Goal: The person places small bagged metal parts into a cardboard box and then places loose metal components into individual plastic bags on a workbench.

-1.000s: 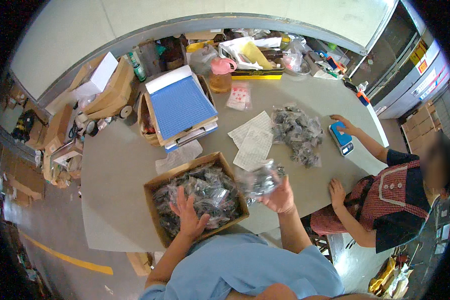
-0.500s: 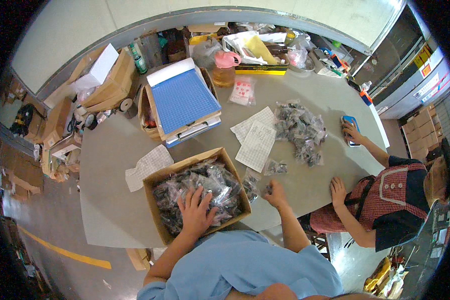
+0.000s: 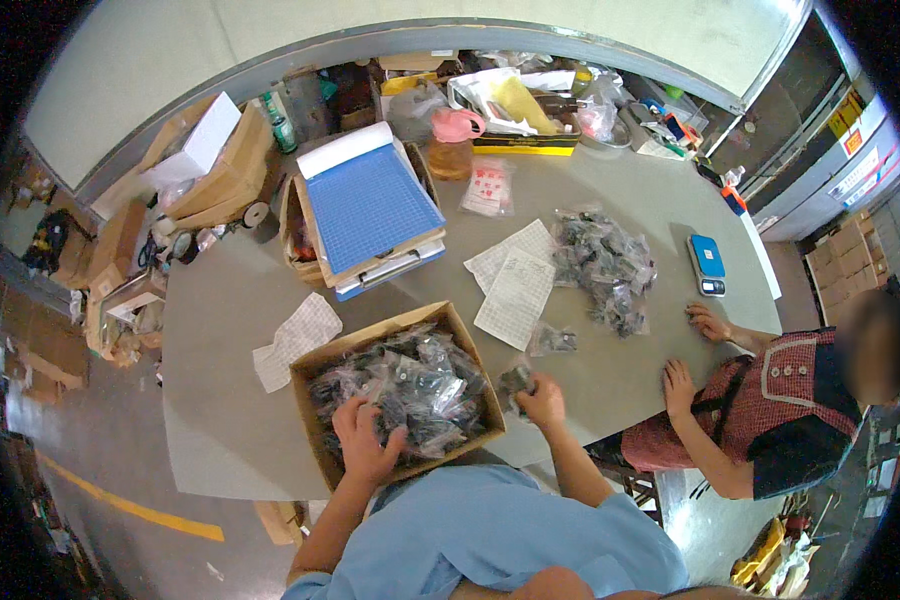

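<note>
A cardboard box (image 3: 313,447) full of clear plastic bags (image 3: 410,385) with dark small parts stands in front of me. My left hand (image 3: 365,442) lies over the near left part of the bags, fingers apart and slightly bent, gripping none that I can see. Just outside the box's right side, my right hand (image 3: 543,403) pinches a small clear bag of dark parts (image 3: 516,381) against or just above the table. A similar single bag (image 3: 553,340) lies a little beyond that hand. Farther off is a loose heap of such bags (image 3: 605,265).
Paper sheets (image 3: 515,295) lie beside the heap, another (image 3: 295,340) left of the box. Clipboards with a blue sheet (image 3: 370,210) and a pink-lidded jug (image 3: 452,150) stand farther back. At right, a co-worker's hands (image 3: 678,386) rest on the table near a blue scale (image 3: 707,262).
My right hand has shifted slightly left and now holds the bag beside the box. My left hand has drawn back leftward over the bags. The co-worker's hand has moved off the scale toward their body.
</note>
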The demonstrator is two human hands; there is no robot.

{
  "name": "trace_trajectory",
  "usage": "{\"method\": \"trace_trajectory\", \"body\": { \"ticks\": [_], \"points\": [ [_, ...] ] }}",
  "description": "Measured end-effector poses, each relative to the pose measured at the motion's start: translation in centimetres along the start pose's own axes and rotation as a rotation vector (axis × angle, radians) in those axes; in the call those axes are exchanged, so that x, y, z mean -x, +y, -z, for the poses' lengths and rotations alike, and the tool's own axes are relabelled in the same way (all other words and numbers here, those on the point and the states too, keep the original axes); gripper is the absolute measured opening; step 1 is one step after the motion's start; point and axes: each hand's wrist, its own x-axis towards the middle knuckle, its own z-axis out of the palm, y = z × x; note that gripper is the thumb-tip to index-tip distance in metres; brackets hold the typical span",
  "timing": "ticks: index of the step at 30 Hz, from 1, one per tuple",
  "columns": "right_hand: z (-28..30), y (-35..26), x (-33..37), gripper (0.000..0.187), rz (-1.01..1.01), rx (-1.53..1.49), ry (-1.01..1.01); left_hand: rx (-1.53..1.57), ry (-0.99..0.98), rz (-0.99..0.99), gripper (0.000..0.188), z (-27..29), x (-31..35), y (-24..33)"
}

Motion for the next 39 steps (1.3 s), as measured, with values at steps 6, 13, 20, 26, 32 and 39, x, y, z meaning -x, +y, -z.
{"method": "trace_trajectory", "body": {
  "ticks": [6,13,20,26,32,39],
  "points": [
    [4.4,-1.9,-0.1,0.029,0.047,0.150,0.096,0.054,0.022,0.009,0.042,0.4,-1.1,-2.0],
    [9.7,-10.8,1.0,0.041,0.297,-0.422,-0.266,0.338,0.019,-0.127,0.056,-1.4,-3.1,-1.5],
    [4.3,-3.4,-4.6,0.076,0.058,0.248,0.014,0.144,-0.110,-0.207,0.067,-2.3,-3.2,1.1],
    [2.9,-1.0,-4.7,0.064,-0.133,0.192,-0.108,-0.042,-0.175,-0.115,0.065,-3.3,-3.0,1.6],
    [0.8,5.1,-6.6,0.040,0.019,0.007,-0.015,-0.215,-0.285,0.020,0.068,-2.8,-4.5,2.6],
    [8.3,-3.5,-4.0,0.021,-0.043,-0.962,-0.251,-0.151,-0.345,0.090,0.076,-4.2,-5.4,-0.4]
  ]
}}
